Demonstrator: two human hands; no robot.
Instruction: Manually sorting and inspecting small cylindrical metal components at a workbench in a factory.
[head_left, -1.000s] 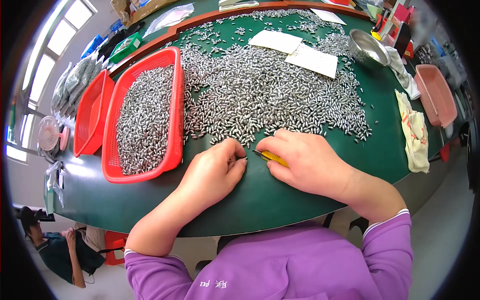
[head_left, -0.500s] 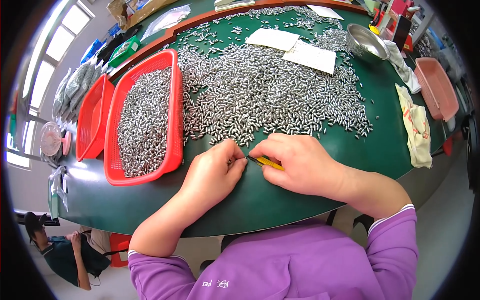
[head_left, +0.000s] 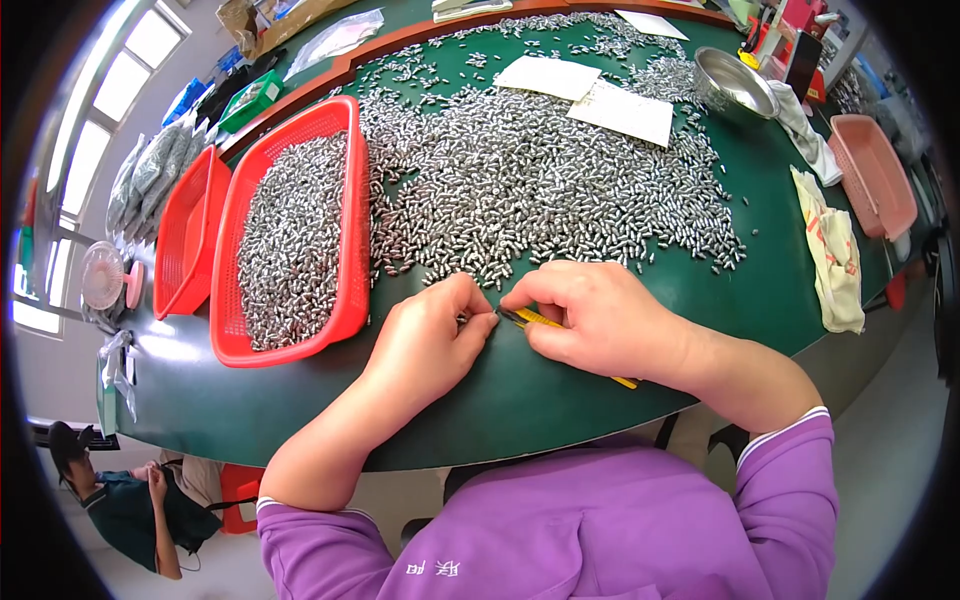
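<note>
Two hands meet at the surface point(head_left: 600, 400): left hand point(head_left: 425, 340) fingers pinch one small metal piece point(head_left: 470, 318), right hand point(head_left: 600, 320) grips a yellow tool point(head_left: 540, 320). Tiny, hard and probably slippery, it wants fingertip pinching by its sides.

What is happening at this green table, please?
A person in purple sleeves works at a green table. The left hand pinches a small metal piece at its fingertips, and the right hand holds a thin yellow tool whose tip meets that piece. Just beyond the hands lies a wide heap of the same silvery pieces. A red basket on the left is filled with more of them.
</note>
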